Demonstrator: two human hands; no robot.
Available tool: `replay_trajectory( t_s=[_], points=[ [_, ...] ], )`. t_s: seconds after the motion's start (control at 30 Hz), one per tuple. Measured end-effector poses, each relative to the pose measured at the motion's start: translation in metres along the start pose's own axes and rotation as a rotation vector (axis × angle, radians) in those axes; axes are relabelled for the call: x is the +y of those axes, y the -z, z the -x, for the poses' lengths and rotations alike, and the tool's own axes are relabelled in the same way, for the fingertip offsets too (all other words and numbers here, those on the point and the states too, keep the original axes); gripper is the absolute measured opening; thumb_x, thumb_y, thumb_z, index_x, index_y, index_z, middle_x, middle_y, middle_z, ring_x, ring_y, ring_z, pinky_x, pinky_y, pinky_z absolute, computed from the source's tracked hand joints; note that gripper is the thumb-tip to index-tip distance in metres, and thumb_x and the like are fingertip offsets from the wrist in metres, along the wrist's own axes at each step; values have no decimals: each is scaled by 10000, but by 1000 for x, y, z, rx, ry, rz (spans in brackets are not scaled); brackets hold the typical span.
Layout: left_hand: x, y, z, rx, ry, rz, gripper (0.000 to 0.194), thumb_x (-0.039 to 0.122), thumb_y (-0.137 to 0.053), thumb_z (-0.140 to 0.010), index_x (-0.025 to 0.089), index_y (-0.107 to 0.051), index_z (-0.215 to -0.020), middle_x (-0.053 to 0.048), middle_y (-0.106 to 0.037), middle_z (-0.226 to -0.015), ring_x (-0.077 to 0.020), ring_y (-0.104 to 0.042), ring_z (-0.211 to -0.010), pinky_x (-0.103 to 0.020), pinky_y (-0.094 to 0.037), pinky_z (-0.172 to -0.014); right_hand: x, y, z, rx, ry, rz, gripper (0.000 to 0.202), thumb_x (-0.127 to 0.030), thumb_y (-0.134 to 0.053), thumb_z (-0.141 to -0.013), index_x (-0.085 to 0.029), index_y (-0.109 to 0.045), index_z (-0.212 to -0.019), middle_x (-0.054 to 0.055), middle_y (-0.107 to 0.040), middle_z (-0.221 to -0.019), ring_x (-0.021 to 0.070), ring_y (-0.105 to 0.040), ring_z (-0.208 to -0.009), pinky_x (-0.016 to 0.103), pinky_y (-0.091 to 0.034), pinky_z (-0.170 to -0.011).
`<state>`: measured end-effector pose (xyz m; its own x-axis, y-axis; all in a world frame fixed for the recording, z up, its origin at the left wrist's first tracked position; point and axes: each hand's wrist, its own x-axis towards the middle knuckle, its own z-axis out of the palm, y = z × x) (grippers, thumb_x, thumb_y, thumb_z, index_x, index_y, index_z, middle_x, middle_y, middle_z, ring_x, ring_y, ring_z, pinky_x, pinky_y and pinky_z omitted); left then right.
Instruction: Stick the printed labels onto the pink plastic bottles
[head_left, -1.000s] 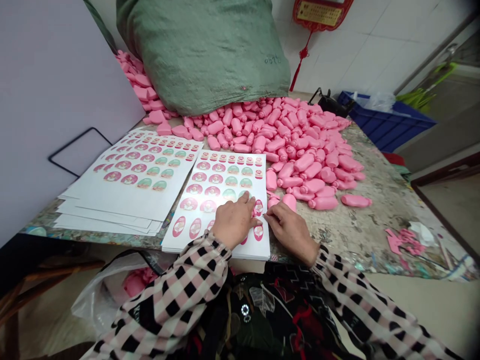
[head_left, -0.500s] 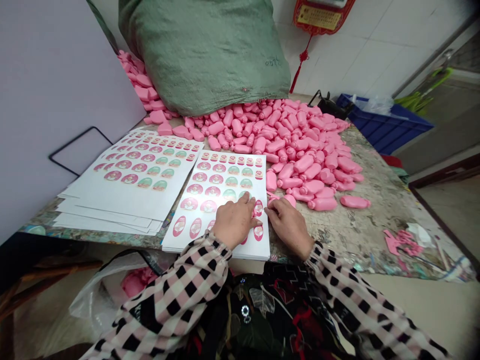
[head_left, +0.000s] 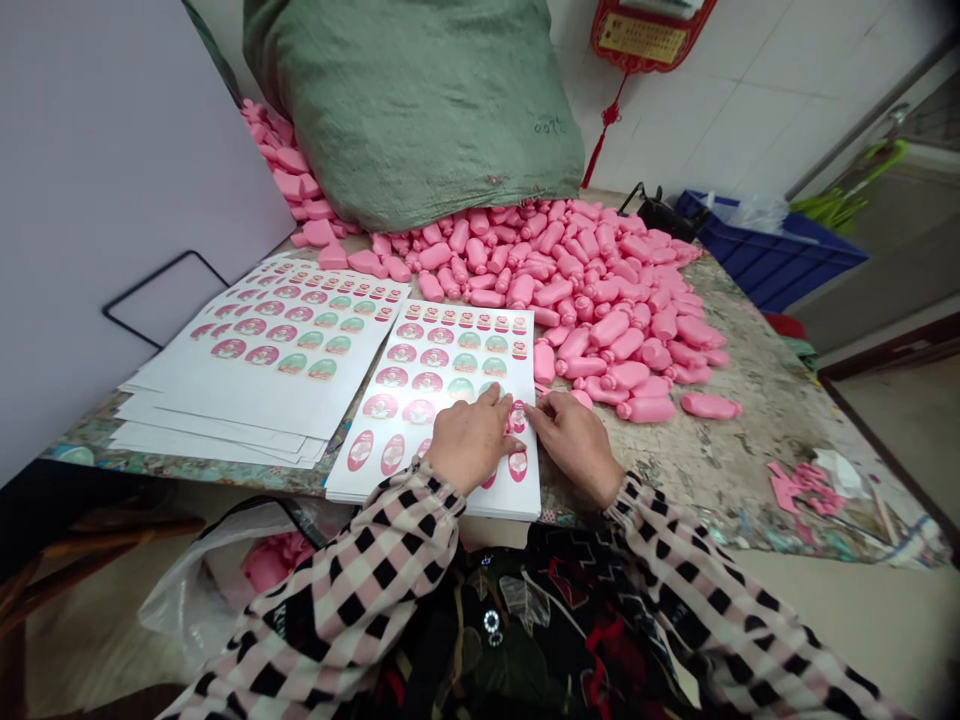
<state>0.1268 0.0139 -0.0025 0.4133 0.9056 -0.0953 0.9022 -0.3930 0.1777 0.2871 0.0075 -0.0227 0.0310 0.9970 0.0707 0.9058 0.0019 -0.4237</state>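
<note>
A stack of sticker sheets (head_left: pixel 435 480) lies at the table's front edge, printed with pink, green and red labels. My left hand (head_left: pixel 471 440) rests flat on its lower right part, fingers stretched out and thumb apart. My right hand (head_left: pixel 576 440) is at the sheet's right edge, its thumb and forefinger pinched at the rim of an oval pink sticker (head_left: pixel 517 416). That sticker lies between the fingertips of both hands. Small pink plastic bottles (head_left: pixel 630 335) are heaped just beyond my right hand.
More sticker sheets (head_left: pixel 225 400) are stacked at left, beside a pale panel (head_left: pixel 127 130). A large green sack (head_left: pixel 420 110) sits behind the bottles. At back right stands a blue crate (head_left: pixel 772 250). Pink scraps (head_left: pixel 802 488) lie on the right of the table (head_left: pixel 720 470).
My right fingertips have shifted slightly left, onto the edge of the oval sticker. My left hand stays in place on the sheet. The whole view has shifted slightly.
</note>
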Motion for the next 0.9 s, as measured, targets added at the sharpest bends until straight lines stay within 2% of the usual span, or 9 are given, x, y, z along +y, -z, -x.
replay_trajectory(
  t_s=[0.27,0.47,0.67,0.9],
  points=[
    [-5,4,-6,-63,-9,78,680,554,-579,-715,310,-394,-1323,-72,-332,-1438,-314,-560,-1024,-395,-432,-757,-7,1,0,50,-77,-26,248,-443,-504,-792,-213,-575,-734,7,-618,-773,138,-508,-637,257,-237,-521],
    [-7,5,-10,-66,-38,92,700,578,-581,-697,311,-393,-1317,-72,-329,-1434,-293,-551,-1047,-375,-436,-765,-7,-2,3,90,-82,-57,195,-400,-515,-784,-219,-578,-751,-1,-617,-781,142,-514,-674,255,-251,-540],
    [-10,5,-18,-98,-41,89,748,593,-613,-652,344,-387,-1319,-78,-269,-1459,-315,-549,-1042,-401,-439,-764,-8,-2,3,93,-67,-28,165,-371,-516,-787,-220,-570,-749,-1,-607,-805,148,-515,-703,260,-254,-553],
    [-11,3,-18,-96,-35,92,763,604,-618,-639,361,-378,-1322,-66,-264,-1466,-304,-537,-1067,-373,-439,-769,-12,-3,10,161,-69,-64,185,-391,-515,-791,-221,-584,-766,8,-605,-803,158,-525,-715,268,-286,-574]
  ],
)
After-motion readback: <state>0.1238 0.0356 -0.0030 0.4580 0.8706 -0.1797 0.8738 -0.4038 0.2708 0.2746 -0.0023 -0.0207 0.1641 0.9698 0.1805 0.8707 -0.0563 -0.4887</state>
